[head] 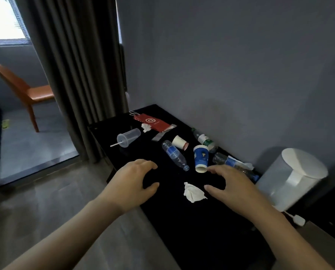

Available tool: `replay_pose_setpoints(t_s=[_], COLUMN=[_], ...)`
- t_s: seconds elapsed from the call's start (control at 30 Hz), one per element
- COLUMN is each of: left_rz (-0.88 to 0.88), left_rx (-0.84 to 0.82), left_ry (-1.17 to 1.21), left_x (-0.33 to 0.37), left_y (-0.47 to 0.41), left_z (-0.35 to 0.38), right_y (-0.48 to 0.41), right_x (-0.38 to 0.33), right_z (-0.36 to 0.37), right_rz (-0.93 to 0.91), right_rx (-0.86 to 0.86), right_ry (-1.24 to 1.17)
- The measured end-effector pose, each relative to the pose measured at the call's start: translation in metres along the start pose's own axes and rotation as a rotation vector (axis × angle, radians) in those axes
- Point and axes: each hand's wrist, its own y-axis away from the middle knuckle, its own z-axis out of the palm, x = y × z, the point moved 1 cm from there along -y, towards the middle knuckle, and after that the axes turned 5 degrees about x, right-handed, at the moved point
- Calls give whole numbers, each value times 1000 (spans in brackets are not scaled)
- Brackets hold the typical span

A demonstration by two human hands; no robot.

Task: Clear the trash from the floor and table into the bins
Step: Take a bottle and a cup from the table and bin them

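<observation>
Trash littered a black table (211, 240). Both hands hovered above it, spread and empty: left hand (132, 184) at 9 o'clock, right hand (234, 187) at 3 o'clock of a crumpled tissue (193, 192). At 12 lay a blue cup (201, 158) and bottle (174, 154). The white bin (291, 179) stood farther right. Clearing seemed barely begun; grasping the tissue likely came next.

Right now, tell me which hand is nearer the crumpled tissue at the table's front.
Right. The right hand hovers just right of the crumpled tissue, thumb almost at its edge. The left hand hangs farther off to the tissue's left, bare tabletop between.
</observation>
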Motion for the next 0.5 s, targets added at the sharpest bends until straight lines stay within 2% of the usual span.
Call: replay_pose_setpoints(t_s=[0.23,0.5], left_rz=[12,96], left_rx=[-177,-311], left_ry=[-14,16], left_x=[-25,-52], left_y=[-92,-167], left_z=[36,84], right_y=[-62,-98], right_x=[46,73], right_z=[27,56], right_rz=[149,336], right_rx=[-89,-68], right_ry=[-46,-50])
